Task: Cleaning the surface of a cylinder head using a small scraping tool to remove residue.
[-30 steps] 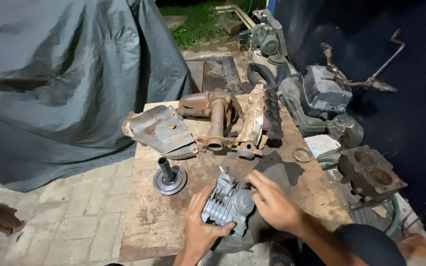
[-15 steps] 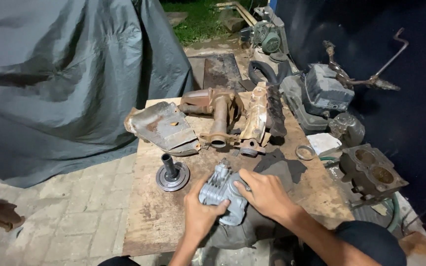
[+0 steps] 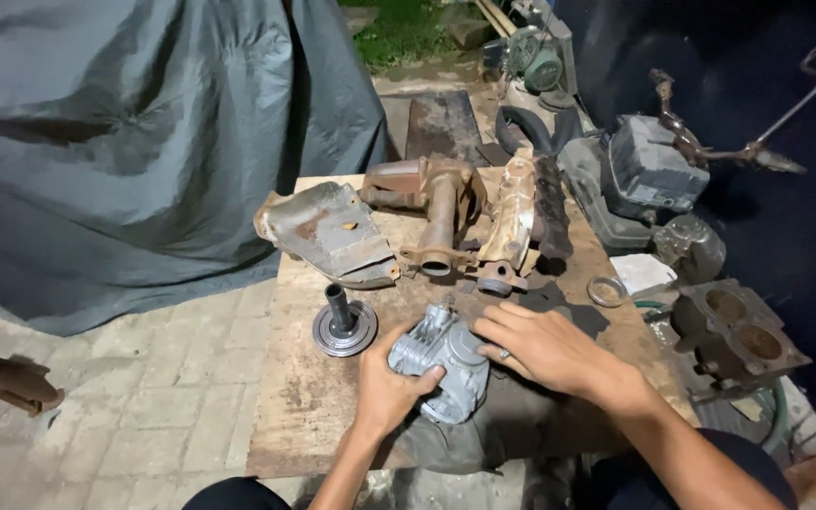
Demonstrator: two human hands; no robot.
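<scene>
grey finned engine part [image 3: 441,364] gripped by left hand [image 3: 387,389], right hand [image 3: 540,348] atop

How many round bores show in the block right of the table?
2: both in the top of the rusty cylinder block, one toward its far-left end, one nearer right. Others may be hidden.

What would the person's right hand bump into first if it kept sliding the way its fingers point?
Probably the grey finned metal part that the left hand grips; the right hand has fingertips at its top already. Beyond that lies the flanged shaft piece.
</scene>
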